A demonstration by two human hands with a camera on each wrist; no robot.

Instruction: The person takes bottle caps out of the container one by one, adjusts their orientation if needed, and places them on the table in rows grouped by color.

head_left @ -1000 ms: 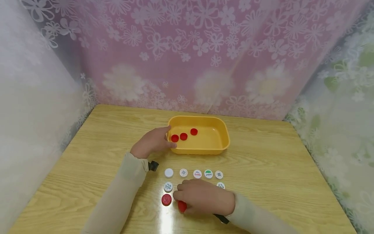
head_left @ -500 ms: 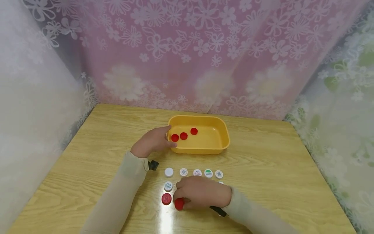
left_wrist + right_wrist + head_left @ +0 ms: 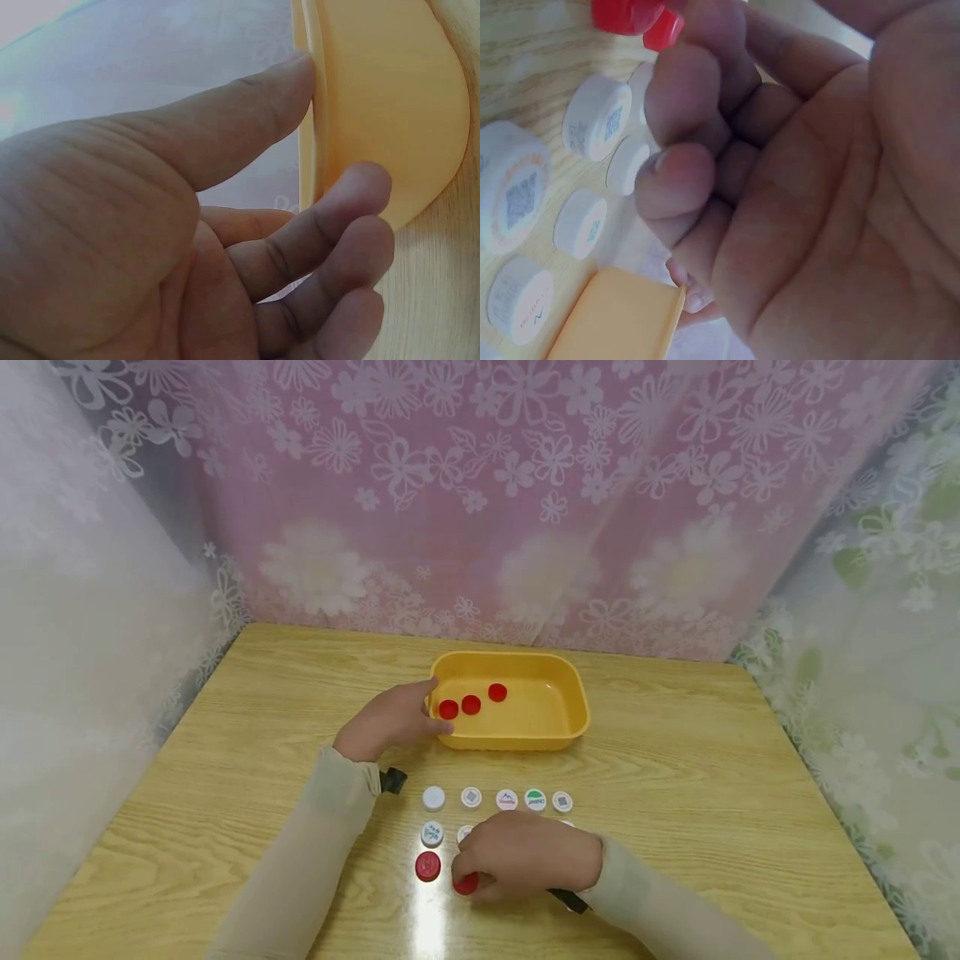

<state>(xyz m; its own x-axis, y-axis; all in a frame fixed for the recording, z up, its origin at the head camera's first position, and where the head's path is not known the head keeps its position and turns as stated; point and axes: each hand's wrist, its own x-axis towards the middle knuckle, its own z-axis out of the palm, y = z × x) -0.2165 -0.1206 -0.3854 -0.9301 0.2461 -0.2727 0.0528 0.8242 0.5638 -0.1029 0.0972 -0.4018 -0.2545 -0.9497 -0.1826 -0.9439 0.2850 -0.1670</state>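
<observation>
My left hand (image 3: 390, 720) holds the left end of a yellow plastic tray (image 3: 517, 744), its thumb at the near corner. In the left wrist view the thumb lies against the tray rim (image 3: 319, 112) while the other fingers bend beside it. Three red bottle caps (image 3: 471, 704) lie inside, toward the left. Closer to me, my right hand (image 3: 528, 857) pinches a red bottle cap (image 3: 466, 884) between thumb and fingers, low over the table. Another red cap (image 3: 427, 866) sits just left of it. The right wrist view has that hand's remaining fingers (image 3: 682, 180) curled toward the palm.
Several white bottle caps stand in a row in front of the tray, including a plain one (image 3: 433, 798) and one with a green print (image 3: 535, 799). Another white cap (image 3: 432, 834) starts a second row, which my right hand partly covers. Floral curtains (image 3: 480, 527) surround the wooden table (image 3: 690, 777).
My right hand, with the red cap in its fingers, has shifted slightly left and then a little right again. The left hand keeps its place on the tray.
</observation>
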